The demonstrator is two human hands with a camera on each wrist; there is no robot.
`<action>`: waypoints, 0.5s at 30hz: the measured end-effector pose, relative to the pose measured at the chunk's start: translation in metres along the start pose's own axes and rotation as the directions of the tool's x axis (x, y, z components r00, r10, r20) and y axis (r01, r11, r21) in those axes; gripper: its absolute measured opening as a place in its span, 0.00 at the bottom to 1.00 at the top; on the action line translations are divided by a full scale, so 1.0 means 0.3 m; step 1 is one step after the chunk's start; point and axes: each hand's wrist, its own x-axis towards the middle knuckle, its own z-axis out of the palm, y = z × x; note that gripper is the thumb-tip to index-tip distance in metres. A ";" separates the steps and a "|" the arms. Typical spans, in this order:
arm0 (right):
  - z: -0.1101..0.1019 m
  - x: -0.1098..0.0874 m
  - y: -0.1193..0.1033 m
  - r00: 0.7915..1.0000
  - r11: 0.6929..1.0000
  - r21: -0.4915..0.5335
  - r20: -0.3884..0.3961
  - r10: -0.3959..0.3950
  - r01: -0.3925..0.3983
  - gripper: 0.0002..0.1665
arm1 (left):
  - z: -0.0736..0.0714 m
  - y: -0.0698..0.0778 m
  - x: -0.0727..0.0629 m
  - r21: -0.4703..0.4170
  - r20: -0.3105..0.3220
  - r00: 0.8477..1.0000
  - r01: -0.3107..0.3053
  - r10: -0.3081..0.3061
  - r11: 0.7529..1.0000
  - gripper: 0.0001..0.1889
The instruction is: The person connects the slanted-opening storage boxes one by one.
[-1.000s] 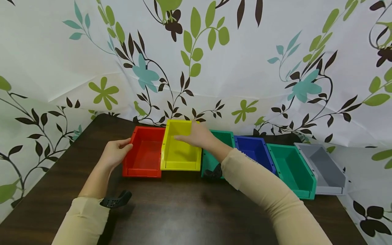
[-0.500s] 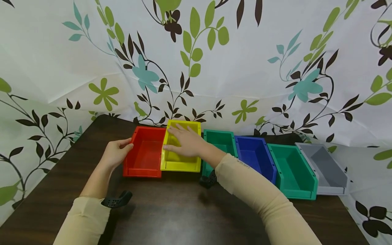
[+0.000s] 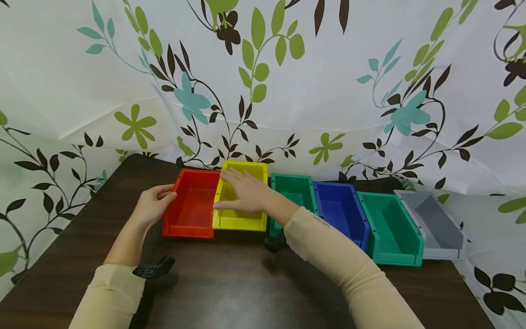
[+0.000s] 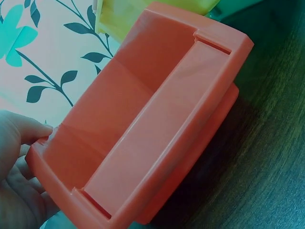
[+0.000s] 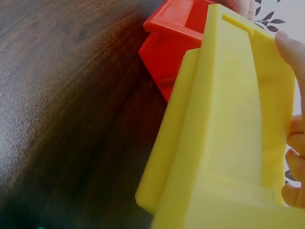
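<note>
A red storage bin (image 3: pixel 192 201) stands at the left end of a row of open-front plastic bins. My left hand (image 3: pixel 153 206) grips its left wall, the thumb over the rim and the fingers outside, as the left wrist view also shows. Right beside it is a yellow bin (image 3: pixel 240 220), its left edge up against the red one. Over the yellow bin reaches my right hand (image 3: pixel 246 194), fingers extended toward its left rim. In the right wrist view the thumb (image 5: pixel 288 47) lies at that rim, with the other fingers (image 5: pixel 296 162) farther back.
To the right, the row continues with a green bin (image 3: pixel 293 188), a blue bin (image 3: pixel 339 208), another green bin (image 3: pixel 390 228) and a grey bin (image 3: pixel 437 224). All stand on a dark wood table (image 3: pixel 230 283), before a leaf-patterned cloth (image 3: pixel 304 114).
My right hand has moved left across the yellow bin, from its right back part to its left rim, and its fingers have spread. The left hand keeps its hold on the red bin.
</note>
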 end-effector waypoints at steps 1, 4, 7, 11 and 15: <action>0.002 0.002 0.000 1.000 1.000 0.007 0.000 0.001 -0.001 0.58 | -0.001 0.002 0.000 0.000 0.001 1.000 0.000 0.000 1.000 0.27; 0.009 0.005 0.001 1.000 1.000 0.016 0.001 0.005 -0.005 0.58 | -0.003 0.006 -0.001 -0.003 0.006 1.000 0.010 -0.010 1.000 0.28; 0.020 0.008 0.002 1.000 1.000 0.022 0.000 0.017 -0.017 0.58 | -0.002 0.007 0.000 -0.012 0.013 1.000 0.020 -0.020 1.000 0.28; 0.047 0.008 0.003 1.000 0.999 0.028 0.006 0.018 -0.018 0.58 | 0.000 0.006 0.002 -0.015 0.016 0.999 0.032 -0.031 0.999 0.29; 0.091 0.003 0.008 0.999 1.000 0.007 0.034 0.022 -0.022 0.59 | -0.001 0.008 0.001 -0.011 0.025 0.999 0.042 -0.042 0.999 0.29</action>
